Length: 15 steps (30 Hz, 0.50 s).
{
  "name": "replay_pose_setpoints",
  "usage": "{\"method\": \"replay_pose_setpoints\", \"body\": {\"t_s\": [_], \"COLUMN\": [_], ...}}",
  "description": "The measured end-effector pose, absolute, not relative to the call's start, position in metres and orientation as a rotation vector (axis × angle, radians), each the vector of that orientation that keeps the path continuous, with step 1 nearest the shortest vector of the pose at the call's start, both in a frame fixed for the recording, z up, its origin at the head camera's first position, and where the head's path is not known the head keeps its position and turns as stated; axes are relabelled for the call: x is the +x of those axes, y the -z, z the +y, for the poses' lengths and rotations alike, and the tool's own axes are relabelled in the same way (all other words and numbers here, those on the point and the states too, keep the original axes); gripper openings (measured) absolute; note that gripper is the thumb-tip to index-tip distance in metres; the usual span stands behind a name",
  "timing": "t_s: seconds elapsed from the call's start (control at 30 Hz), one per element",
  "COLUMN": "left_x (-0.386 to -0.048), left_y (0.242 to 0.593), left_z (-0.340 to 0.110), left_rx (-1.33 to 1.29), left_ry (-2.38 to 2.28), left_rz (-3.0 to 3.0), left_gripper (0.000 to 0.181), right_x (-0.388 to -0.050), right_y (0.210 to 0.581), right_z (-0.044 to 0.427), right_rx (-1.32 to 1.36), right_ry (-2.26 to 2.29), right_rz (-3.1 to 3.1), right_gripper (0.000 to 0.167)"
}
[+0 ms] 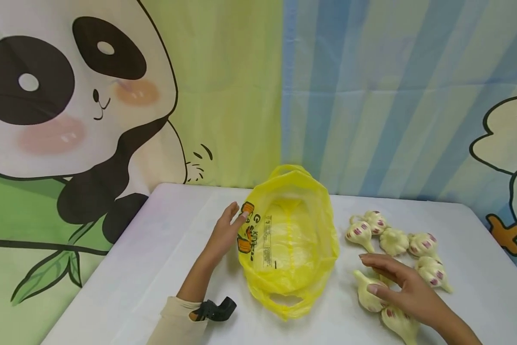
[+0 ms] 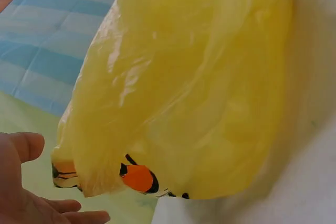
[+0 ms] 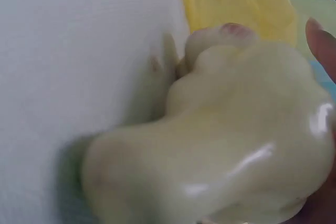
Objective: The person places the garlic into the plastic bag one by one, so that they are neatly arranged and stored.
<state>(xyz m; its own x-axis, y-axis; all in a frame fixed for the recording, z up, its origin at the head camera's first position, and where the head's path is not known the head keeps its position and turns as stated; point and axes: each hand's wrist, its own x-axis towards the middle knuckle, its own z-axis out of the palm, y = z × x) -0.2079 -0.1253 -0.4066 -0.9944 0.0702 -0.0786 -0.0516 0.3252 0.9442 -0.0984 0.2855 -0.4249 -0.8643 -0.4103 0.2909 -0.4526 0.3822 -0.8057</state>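
Note:
A yellow plastic bag (image 1: 290, 239) stands on the table with its mouth spread toward me; its printed side also shows in the left wrist view. My left hand (image 1: 225, 232) is at the bag's left side, fingers extended; whether it touches the bag I cannot tell. To the right, my right hand (image 1: 407, 287) is over a garlic bulb (image 1: 368, 294), thumb and fingers spread apart. Part of another bulb is hidden under that hand. Below it lies one more garlic bulb (image 1: 399, 325). A garlic bulb (image 3: 236, 129) fills much of the right wrist view.
Several more garlic bulbs (image 1: 394, 241) lie in a loose cluster beyond my right hand. The white table (image 1: 124, 287) ends at a printed curtain (image 1: 349, 96) at the back. A black wrist camera (image 1: 218, 309) juts from my left sleeve.

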Motion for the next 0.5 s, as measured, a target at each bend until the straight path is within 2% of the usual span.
{"method": "replay_pose_setpoints", "body": {"t_s": [0.33, 0.5], "left_x": [-0.207, -0.206], "left_y": [0.419, 0.421], "left_z": [-0.118, -0.115], "left_rx": [-0.105, -0.068], "left_ry": [-1.958, -2.009], "left_rz": [2.239, 2.193], "left_gripper": [0.084, 0.073], "right_x": [-0.094, -0.094], "right_y": [0.426, 0.422], "right_z": [0.291, 0.293], "right_rx": [0.752, 0.748], "right_ry": [-1.467, -1.453], "right_rz": [-2.804, -2.924], "right_gripper": [0.048, 0.047]}}
